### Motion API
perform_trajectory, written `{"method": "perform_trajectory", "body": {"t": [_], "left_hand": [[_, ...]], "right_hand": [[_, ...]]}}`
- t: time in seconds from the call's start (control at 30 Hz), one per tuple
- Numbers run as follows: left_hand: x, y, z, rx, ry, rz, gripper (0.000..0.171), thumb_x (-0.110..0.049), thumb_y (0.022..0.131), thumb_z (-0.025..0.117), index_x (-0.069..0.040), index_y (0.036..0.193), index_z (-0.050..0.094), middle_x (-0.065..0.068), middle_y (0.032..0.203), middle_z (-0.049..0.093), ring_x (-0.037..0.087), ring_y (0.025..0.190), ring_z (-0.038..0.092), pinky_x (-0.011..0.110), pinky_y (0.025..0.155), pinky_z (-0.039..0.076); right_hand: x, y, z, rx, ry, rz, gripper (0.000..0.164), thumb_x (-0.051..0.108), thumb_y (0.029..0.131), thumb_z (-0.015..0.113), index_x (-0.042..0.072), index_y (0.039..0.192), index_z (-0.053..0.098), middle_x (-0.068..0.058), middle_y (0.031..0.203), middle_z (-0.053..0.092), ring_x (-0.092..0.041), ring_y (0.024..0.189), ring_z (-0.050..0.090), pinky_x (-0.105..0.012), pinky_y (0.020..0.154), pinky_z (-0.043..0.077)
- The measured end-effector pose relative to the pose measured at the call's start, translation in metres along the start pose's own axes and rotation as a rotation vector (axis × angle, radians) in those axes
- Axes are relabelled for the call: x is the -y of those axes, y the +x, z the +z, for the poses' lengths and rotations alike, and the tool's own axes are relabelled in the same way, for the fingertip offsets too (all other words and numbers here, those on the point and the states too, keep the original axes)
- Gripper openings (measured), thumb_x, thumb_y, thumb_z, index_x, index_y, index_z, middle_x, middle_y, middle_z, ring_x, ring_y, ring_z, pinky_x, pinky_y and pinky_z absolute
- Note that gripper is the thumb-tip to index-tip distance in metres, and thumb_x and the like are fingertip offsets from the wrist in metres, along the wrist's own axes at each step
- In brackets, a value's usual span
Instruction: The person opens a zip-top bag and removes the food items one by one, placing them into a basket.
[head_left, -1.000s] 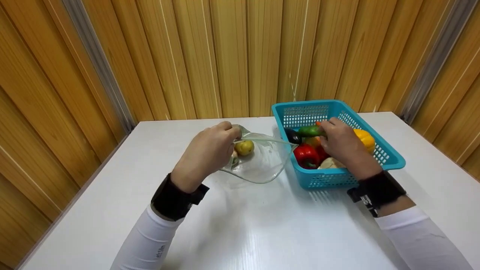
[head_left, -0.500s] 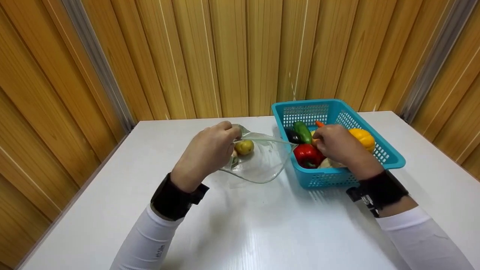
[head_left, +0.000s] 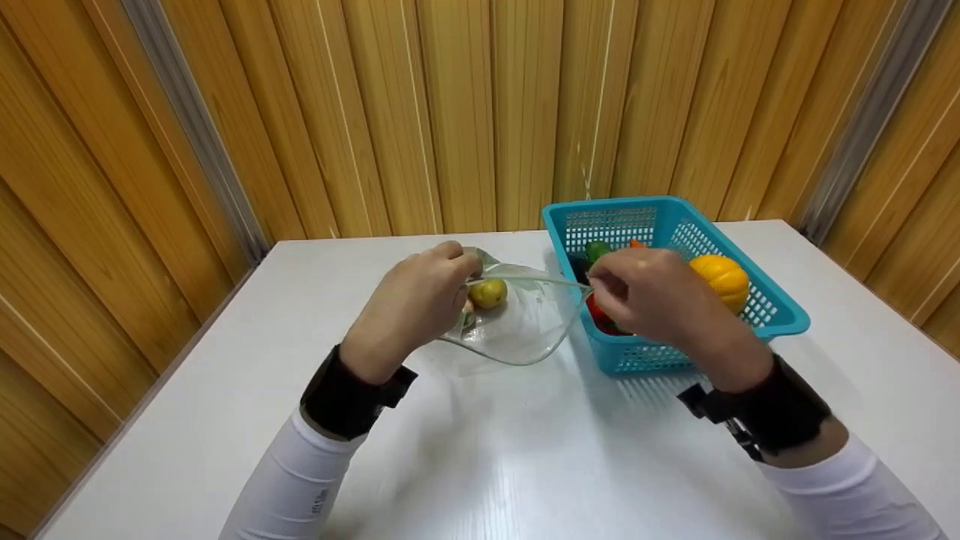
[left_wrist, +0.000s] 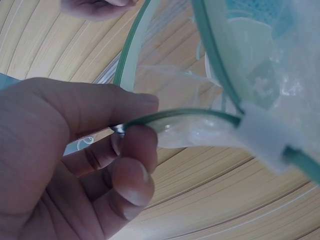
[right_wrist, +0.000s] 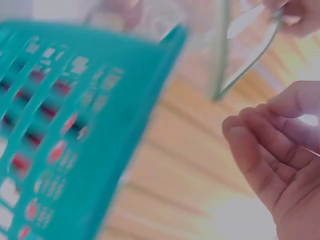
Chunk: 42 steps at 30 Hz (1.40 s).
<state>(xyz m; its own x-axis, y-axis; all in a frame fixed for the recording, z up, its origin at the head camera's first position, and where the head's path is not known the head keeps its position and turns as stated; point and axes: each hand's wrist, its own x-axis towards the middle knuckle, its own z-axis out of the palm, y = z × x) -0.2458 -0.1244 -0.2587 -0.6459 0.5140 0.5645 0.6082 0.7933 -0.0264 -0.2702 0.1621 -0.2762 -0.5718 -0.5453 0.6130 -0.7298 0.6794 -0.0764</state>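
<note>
My left hand (head_left: pixel 420 300) pinches the rim of a clear zip bag (head_left: pixel 529 341) between thumb and forefinger; in the left wrist view, its thumb (left_wrist: pixel 125 104) lies over the green-edged rim. A potato (head_left: pixel 489 293) lies inside the bag, beside a pale item partly hidden by that hand. The bag's mouth gapes toward the right. My right hand (head_left: pixel 649 296) is over the near left side of a teal basket (head_left: pixel 682 206), fingertips close to the bag's right corner. In the right wrist view, its fingers (right_wrist: pixel 245 145) are loosely bent, hold nothing and stand apart from the bag.
The basket holds a yellow ribbed vegetable (head_left: pixel 721 281), a red bell pepper (head_left: pixel 600 319), a green vegetable (head_left: pixel 598 250), an orange tip (head_left: pixel 637 244) and a dark item, partly hidden. A wood-panelled wall (head_left: pixel 480 112) rises behind the white table (head_left: pixel 480 457).
My right hand let go of the cucumber, which dropped back in the basket, then moved left and nearer to the bag's corner. The left hand and the bag have stayed put.
</note>
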Motion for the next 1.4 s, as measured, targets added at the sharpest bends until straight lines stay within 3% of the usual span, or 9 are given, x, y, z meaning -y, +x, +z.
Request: {"method": "perform_trajectory", "body": {"t": [0.17,0.37,0.5,0.7,0.87,1.03,1.2,1.4], "left_hand": [[0.001,0.001,-0.001,0.000,0.003,0.003,0.019,0.009,0.084,0.060,-0.003,0.095,0.069,0.010,0.088,0.066,0.026,0.070,0.065,0.039,0.061,0.056],[0.000,0.000,0.001,-0.002,0.004,0.002,0.018,0.010,0.083,0.059,-0.004,0.093,0.067,0.010,0.086,0.064,0.026,0.068,0.064,0.039,0.059,0.055],[-0.002,0.001,0.001,-0.005,0.004,0.003,0.018,0.010,0.083,0.060,-0.004,0.093,0.067,0.010,0.087,0.065,0.026,0.069,0.064,0.039,0.060,0.055],[-0.004,0.003,-0.001,-0.006,0.011,0.006,0.019,0.009,0.082,0.062,-0.005,0.093,0.068,0.009,0.090,0.066,0.026,0.070,0.065,0.038,0.061,0.056],[-0.004,0.001,0.001,-0.024,0.017,0.022,0.018,0.010,0.081,0.060,-0.004,0.089,0.066,0.009,0.087,0.065,0.025,0.067,0.063,0.038,0.058,0.054],[-0.006,-0.001,0.001,-0.031,0.009,0.023,0.017,0.009,0.082,0.058,-0.005,0.087,0.065,0.009,0.085,0.063,0.026,0.065,0.062,0.039,0.057,0.054],[-0.008,0.001,0.000,-0.032,0.002,0.031,0.018,0.010,0.082,0.058,-0.004,0.089,0.067,0.010,0.089,0.066,0.028,0.070,0.066,0.040,0.060,0.055],[-0.011,0.002,0.001,-0.011,-0.013,0.034,0.022,0.012,0.080,0.058,-0.004,0.091,0.069,0.009,0.096,0.068,0.028,0.080,0.069,0.038,0.066,0.057]], "right_hand": [[0.030,0.006,0.006,0.016,0.059,-0.151,0.008,0.008,0.085,0.075,0.009,0.093,0.075,0.000,0.078,0.071,-0.010,0.067,0.062,-0.022,0.067,0.057],[0.050,0.022,0.026,0.094,0.128,-0.221,0.008,0.009,0.087,0.071,0.009,0.094,0.074,-0.001,0.080,0.072,-0.012,0.067,0.063,-0.022,0.068,0.056],[0.056,0.031,0.040,0.156,0.128,-0.202,0.008,0.010,0.088,0.070,0.007,0.095,0.073,-0.002,0.079,0.071,-0.014,0.067,0.062,-0.023,0.067,0.055],[0.055,0.046,0.064,0.271,0.112,-0.104,0.011,0.011,0.089,0.068,0.008,0.098,0.075,-0.003,0.090,0.075,-0.017,0.078,0.064,-0.027,0.076,0.057],[0.047,0.059,0.090,0.379,0.048,-0.068,0.007,0.014,0.092,0.066,0.010,0.090,0.071,0.000,0.086,0.067,-0.016,0.080,0.057,-0.026,0.071,0.051],[0.044,0.070,0.109,0.482,0.026,-0.040,0.009,0.011,0.091,0.064,0.010,0.100,0.066,0.000,0.087,0.063,-0.016,0.082,0.054,-0.026,0.071,0.048],[0.042,0.076,0.122,0.468,0.148,0.014,0.018,0.005,0.087,0.065,0.007,0.105,0.063,-0.005,0.092,0.065,-0.018,0.083,0.054,-0.031,0.076,0.047],[0.035,0.080,0.141,0.432,0.151,-0.013,0.025,0.005,0.079,0.072,0.006,0.103,0.066,-0.005,0.090,0.067,-0.017,0.078,0.053,-0.031,0.072,0.048]]}}
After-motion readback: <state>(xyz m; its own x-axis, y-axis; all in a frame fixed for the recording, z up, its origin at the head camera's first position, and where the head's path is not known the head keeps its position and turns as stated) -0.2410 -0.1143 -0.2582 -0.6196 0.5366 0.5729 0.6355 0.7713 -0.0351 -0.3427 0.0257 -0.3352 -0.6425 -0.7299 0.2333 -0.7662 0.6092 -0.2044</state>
